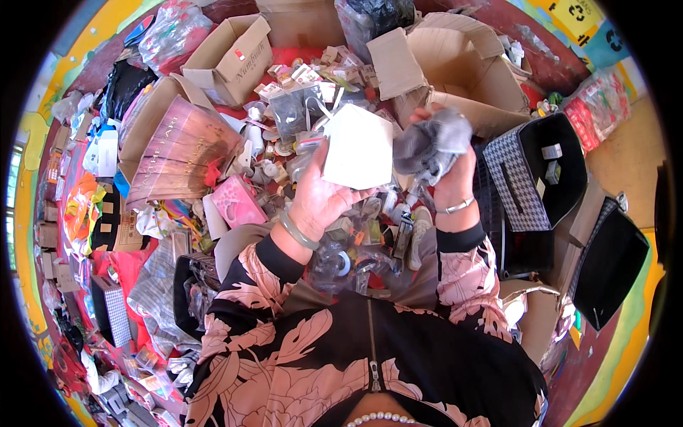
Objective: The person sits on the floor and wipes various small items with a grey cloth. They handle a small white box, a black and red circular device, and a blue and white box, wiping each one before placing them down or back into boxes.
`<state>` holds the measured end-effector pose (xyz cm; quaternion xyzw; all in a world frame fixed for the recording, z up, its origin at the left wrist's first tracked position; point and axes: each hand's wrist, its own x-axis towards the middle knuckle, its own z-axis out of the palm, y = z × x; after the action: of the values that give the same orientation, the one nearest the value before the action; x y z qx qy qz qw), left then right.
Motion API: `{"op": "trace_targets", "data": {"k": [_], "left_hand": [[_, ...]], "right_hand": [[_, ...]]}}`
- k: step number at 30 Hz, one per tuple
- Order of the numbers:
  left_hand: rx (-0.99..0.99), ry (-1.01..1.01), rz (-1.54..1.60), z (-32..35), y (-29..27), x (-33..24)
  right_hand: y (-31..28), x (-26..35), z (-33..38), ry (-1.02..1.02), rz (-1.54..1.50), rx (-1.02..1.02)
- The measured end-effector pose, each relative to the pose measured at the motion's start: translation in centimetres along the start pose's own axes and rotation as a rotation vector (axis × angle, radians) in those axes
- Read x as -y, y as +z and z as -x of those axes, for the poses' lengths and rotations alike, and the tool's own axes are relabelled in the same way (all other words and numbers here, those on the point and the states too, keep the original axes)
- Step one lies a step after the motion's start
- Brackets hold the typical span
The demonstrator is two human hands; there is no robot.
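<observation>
My left hand (pixel 321 201), with a pale bangle at its wrist, grips a plain white five-sided piece (pixel 359 147) by its lower left edge; it looks like a flat box or a card. In my right hand (pixel 457 181) is a crumpled grey cloth (pixel 435 142), bunched up beside the white piece and apart from it. A silver bracelet circles that wrist. Under both hands spreads a heap of small mixed goods (pixel 284 142), with little boxes, plastic bags and bottles. A pink patterned box (pixel 239 202) lies left of my left hand.
Open cardboard boxes stand at the back left (pixel 235 60) and back right (pixel 462 60). A pink printed bag (pixel 181 149) leans on the left. To the right are a houndstooth bin (pixel 516 178) and a black-lined bin (pixel 612 260). Clutter covers the far left floor.
</observation>
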<state>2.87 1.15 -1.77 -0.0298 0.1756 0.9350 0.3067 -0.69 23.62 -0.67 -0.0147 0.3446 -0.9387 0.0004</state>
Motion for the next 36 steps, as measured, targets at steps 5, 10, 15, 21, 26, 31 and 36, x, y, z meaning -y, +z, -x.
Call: {"op": "trace_targets", "data": {"k": [5, 10, 15, 21, 26, 31, 36], "left_hand": [[-0.14, 0.061, -0.137, -0.3, 0.9, 1.8], [-0.033, 0.112, -0.273, 0.2, 1.5, 2.7], [0.002, 0.023, -0.414, 0.3, 1.5, 3.1], [0.152, -0.04, -0.045, 0.1, 0.2, 1.5], [0.189, -0.091, 0.169, -0.1, 0.6, 0.1], [-0.125, -0.028, -0.31, -0.3, -0.2, 1.7], [-0.086, 0.067, -0.397, 0.7, 1.9, 0.2]], "right_hand": [[3.7, -2.7, 2.6, -0.413, 0.903, 0.329], [4.0, -2.3, 3.0, -0.345, 1.259, 0.172], [2.5, -1.6, 1.5, -0.005, 0.702, -0.063], [0.1, -2.4, 0.3, 0.175, 0.025, -0.043], [2.3, -2.3, 0.7, 0.018, -0.148, 0.089], [3.1, -2.4, 1.5, 0.021, 0.312, 0.08], [2.8, -2.4, 1.5, 0.108, 0.415, -0.067]]}}
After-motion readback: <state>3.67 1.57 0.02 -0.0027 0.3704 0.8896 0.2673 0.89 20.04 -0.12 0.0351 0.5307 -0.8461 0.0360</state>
